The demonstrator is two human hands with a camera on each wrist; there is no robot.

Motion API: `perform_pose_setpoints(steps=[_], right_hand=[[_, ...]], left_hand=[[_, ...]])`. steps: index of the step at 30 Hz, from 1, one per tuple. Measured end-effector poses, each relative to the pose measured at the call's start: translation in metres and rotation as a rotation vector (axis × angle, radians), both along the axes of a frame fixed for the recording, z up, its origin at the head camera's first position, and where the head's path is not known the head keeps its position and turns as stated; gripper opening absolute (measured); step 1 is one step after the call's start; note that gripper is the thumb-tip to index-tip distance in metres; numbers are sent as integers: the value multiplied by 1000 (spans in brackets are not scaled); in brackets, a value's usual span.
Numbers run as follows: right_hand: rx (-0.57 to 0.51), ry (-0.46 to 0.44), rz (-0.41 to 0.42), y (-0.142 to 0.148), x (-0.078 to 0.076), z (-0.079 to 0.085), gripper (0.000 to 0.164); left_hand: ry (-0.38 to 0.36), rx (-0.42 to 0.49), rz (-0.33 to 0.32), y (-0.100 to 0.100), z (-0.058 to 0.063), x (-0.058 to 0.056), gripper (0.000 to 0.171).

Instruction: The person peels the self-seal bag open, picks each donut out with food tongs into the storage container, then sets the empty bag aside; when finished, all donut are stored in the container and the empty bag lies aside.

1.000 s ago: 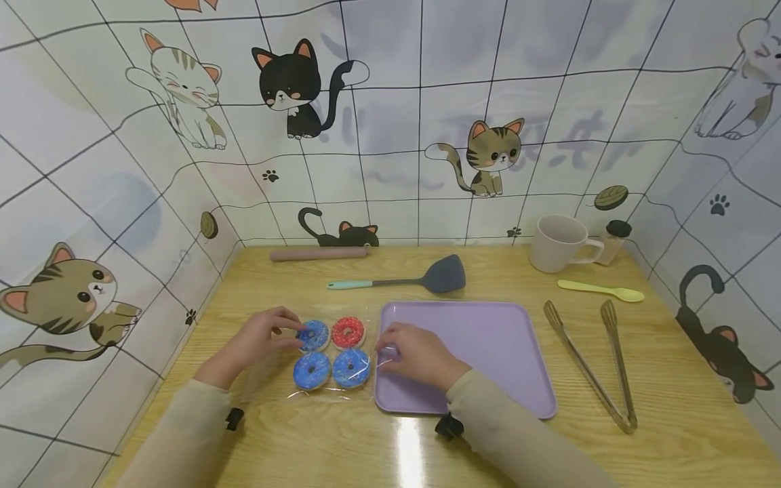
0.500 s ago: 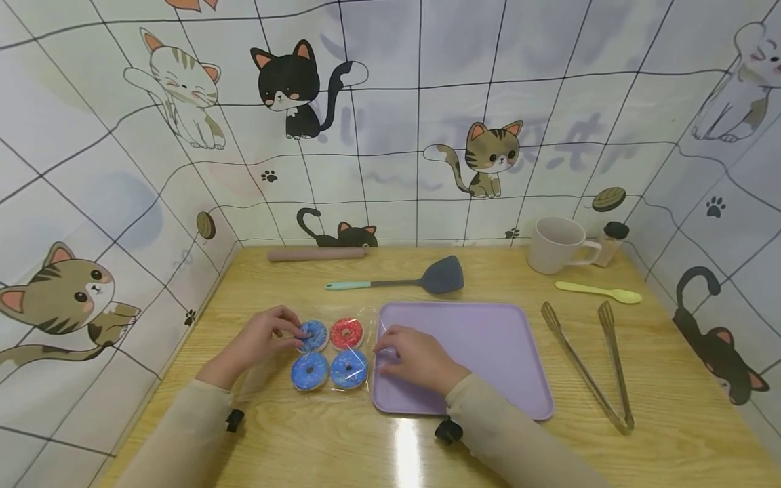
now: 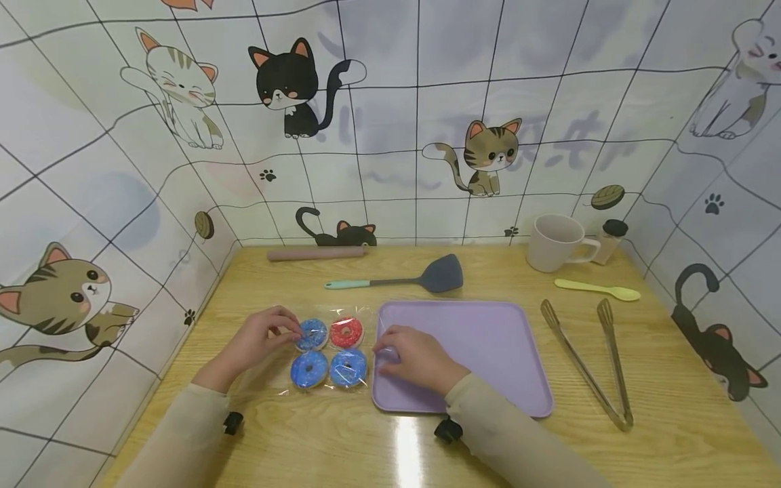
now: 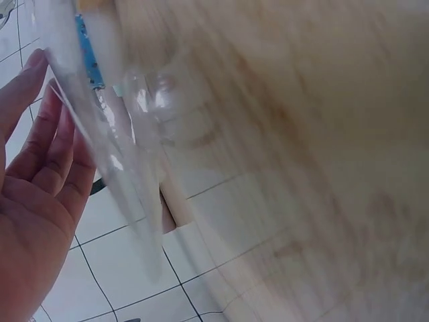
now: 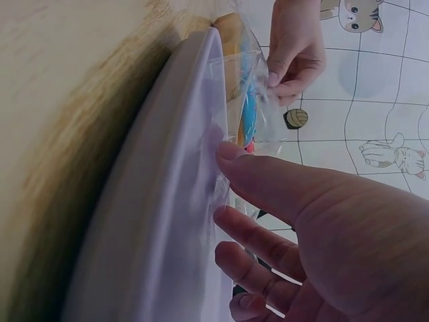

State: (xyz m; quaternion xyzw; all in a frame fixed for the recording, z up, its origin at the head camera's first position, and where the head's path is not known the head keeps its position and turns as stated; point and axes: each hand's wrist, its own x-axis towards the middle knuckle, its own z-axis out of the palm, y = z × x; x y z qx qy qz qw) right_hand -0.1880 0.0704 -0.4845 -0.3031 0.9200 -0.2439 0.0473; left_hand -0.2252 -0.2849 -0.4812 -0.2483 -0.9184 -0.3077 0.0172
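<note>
In the head view, a clear plastic pack of doughnuts [image 3: 309,369] lies on the wooden table; one doughnut is red, the rest are blue. My left hand [image 3: 262,339] pinches the wrapper's left side beside the upper blue doughnut. The left wrist view has this hand [image 4: 40,174] at the edge of the clear film [image 4: 117,161]. Over the left rim of the lilac tray [image 3: 482,359] is my right hand [image 3: 417,356], close to the wrapper. From the right wrist, the thumb and forefinger of this hand [image 5: 301,228] stand apart, with crumpled film near their tips.
Metal tongs [image 3: 594,373] lie spread right of the tray. Behind are a spatula [image 3: 439,274], a rolling pin [image 3: 317,253], a yellow spoon [image 3: 598,289], a mug [image 3: 556,244] and a black-capped jar [image 3: 610,242]. Cat-patterned walls [image 3: 390,135] enclose the table.
The clear film that stretched to my right fingers over the tray edge now lies short of them. Both hands and the doughnuts stay nearly in place.
</note>
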Motion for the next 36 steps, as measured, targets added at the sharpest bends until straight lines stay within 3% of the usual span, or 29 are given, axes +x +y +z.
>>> perform_pose_setpoints(steps=[12,23,36], right_hand=[[-14,21,-1,0,-2,-2,30],[-8,12,-6,-2,-2,-4,31],[-129,-24,-15,-8,1,3,24]], left_hand=[[7,146,-17,-4,6,2,6],[-19,160,25,-7,12,6,7],[-3,181,-17,-1,12,11,3]])
